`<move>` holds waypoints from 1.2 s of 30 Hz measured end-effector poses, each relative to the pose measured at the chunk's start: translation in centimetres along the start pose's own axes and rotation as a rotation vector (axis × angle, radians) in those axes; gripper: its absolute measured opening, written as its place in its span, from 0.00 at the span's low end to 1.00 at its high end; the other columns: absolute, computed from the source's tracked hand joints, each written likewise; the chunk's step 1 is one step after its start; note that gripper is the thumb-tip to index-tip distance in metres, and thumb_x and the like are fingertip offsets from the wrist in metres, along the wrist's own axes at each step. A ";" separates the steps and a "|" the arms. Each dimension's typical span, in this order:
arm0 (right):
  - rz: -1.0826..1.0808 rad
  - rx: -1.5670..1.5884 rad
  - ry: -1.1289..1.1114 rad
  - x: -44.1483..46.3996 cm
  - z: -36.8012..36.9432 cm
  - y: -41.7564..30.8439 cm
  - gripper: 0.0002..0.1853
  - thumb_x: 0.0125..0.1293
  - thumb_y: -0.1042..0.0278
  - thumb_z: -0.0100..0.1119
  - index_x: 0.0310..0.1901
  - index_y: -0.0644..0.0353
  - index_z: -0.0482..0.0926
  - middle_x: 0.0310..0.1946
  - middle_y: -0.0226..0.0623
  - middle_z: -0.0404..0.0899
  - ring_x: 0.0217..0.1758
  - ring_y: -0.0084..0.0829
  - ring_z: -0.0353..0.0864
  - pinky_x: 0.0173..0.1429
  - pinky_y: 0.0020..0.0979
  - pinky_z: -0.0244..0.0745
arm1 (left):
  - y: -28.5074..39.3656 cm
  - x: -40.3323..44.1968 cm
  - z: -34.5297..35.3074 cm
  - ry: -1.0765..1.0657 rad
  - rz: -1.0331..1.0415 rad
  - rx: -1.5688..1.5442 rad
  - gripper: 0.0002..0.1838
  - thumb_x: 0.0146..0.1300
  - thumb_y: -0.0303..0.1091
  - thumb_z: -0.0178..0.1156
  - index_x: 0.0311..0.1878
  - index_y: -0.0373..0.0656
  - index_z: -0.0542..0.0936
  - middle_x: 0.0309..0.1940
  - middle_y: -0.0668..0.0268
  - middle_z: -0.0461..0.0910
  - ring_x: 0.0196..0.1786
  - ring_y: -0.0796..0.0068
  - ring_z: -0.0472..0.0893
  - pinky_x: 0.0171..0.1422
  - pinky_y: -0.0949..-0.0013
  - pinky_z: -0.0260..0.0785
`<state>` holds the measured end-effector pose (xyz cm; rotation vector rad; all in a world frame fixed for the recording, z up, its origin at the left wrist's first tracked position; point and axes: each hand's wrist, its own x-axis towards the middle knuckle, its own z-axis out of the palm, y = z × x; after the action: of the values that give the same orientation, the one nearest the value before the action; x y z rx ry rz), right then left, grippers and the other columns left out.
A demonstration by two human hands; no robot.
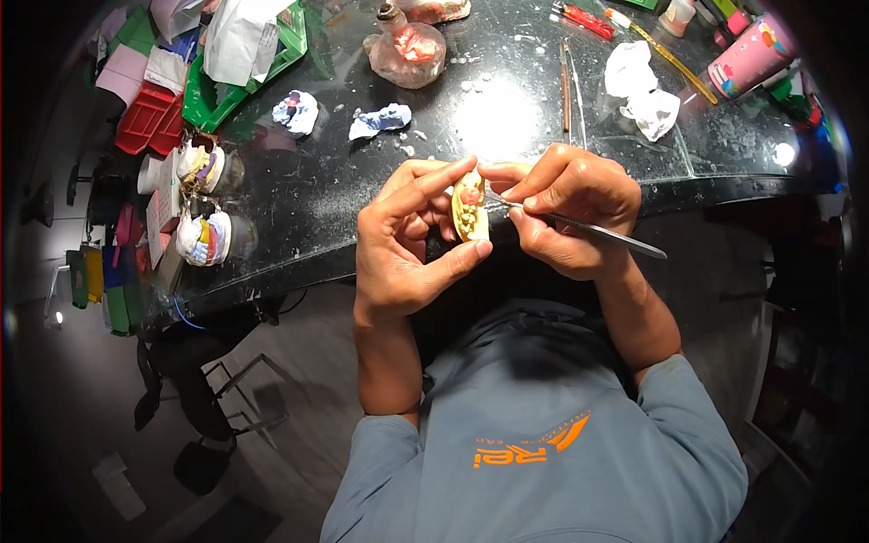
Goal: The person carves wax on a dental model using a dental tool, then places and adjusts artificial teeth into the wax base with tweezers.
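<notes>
Near the front edge of the black table, my left hand [412,231] grips a yellow dental cast [468,210] between thumb and fingers. A patch of pink sits on its upper part, with tooth shapes below. My right hand [579,208] pinches a slim metal carving tool [608,234] like a pen. The tool's thin tip reaches the cast beside the pink patch; whether it touches cannot be made out. Its broad, blade-like end sticks out to the lower right of the hand.
Two mounted dental models [206,237] stand at the left, near green [195,100] and red trays [149,118]. A glass spirit lamp [407,54], crumpled blue-white lumps [380,120], slender tools [566,90], white tissue [643,95] and a pink cup [751,59] lie beyond my hands.
</notes>
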<state>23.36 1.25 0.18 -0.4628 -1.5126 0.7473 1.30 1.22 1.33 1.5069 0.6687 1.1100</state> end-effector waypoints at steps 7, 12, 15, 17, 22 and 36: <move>-0.001 0.004 0.043 0.0 0.3 0.2 0.10 0.56 0.89 0.71 0.31 0.65 0.80 0.31 0.43 0.87 0.38 0.30 0.91 0.58 0.47 0.92 | -0.1 0.0 -0.1 -0.002 0.002 -0.007 0.38 0.53 0.19 0.79 0.71 0.34 0.81 0.58 0.62 0.79 0.46 0.86 0.79 0.48 0.80 0.72; 0.000 0.028 0.050 -0.1 0.4 0.2 0.09 0.56 0.89 0.71 0.32 0.65 0.81 0.32 0.43 0.87 0.38 0.31 0.92 0.59 0.47 0.92 | -0.1 0.0 0.0 -0.004 -0.002 -0.035 0.37 0.54 0.20 0.78 0.71 0.33 0.81 0.58 0.61 0.79 0.45 0.85 0.80 0.48 0.80 0.73; 0.010 0.024 0.049 -0.1 0.4 0.1 0.09 0.56 0.89 0.71 0.32 0.66 0.81 0.32 0.43 0.87 0.39 0.31 0.92 0.59 0.47 0.92 | 0.0 0.0 0.0 -0.003 0.001 -0.038 0.38 0.54 0.20 0.78 0.72 0.33 0.81 0.58 0.60 0.79 0.45 0.85 0.81 0.47 0.80 0.73; 0.009 0.006 0.040 -0.1 0.3 0.1 0.09 0.56 0.89 0.72 0.32 0.66 0.81 0.32 0.43 0.87 0.39 0.31 0.92 0.59 0.47 0.92 | -0.1 0.0 0.0 -0.007 0.003 -0.032 0.38 0.54 0.20 0.78 0.72 0.33 0.81 0.59 0.60 0.79 0.45 0.85 0.81 0.47 0.80 0.73; 0.013 -0.007 0.023 0.0 0.2 0.1 0.09 0.56 0.89 0.71 0.32 0.65 0.81 0.32 0.44 0.87 0.39 0.32 0.93 0.60 0.48 0.92 | -0.2 -0.1 -0.1 -0.007 0.005 -0.028 0.37 0.55 0.20 0.78 0.71 0.33 0.81 0.59 0.60 0.79 0.45 0.85 0.81 0.47 0.80 0.73; 0.006 -0.017 0.026 0.0 0.2 0.0 0.10 0.55 0.89 0.72 0.32 0.65 0.82 0.32 0.43 0.87 0.40 0.32 0.93 0.58 0.44 0.92 | -0.2 -0.1 -0.1 -0.012 0.018 -0.051 0.37 0.56 0.21 0.78 0.72 0.33 0.80 0.59 0.59 0.78 0.47 0.83 0.81 0.47 0.80 0.73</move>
<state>23.20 1.22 0.12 -0.4886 -1.4951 0.7309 1.20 1.21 1.05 1.4776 0.6153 1.1227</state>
